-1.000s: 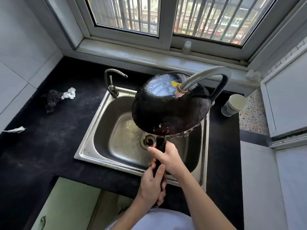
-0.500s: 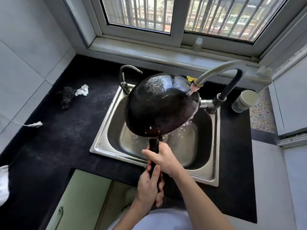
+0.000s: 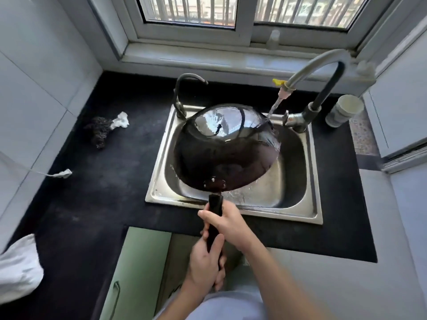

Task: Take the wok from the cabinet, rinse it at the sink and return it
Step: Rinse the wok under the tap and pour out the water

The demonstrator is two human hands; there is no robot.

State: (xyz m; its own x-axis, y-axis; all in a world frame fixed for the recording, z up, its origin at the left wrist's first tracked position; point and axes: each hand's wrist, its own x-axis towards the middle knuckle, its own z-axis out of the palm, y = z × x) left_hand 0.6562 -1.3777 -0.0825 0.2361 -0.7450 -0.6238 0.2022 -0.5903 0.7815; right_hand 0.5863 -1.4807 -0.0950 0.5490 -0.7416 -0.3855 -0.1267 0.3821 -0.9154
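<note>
Holding the wok (image 3: 227, 155) upside down and tipped over the sink (image 3: 298, 204), both hands keep a closed grip on its black handle (image 3: 215, 213), the right hand (image 3: 227, 224) just above the left hand (image 3: 205, 262). Water from the tap (image 3: 323, 65) hits the far edge and could splash onto the counter (image 3: 92, 204). Wet hands could slip, I think, and the heavy wok could bang the sink. A smaller tap (image 3: 184, 88) stands close behind, and a cup (image 3: 344, 110) sits nearby.
</note>
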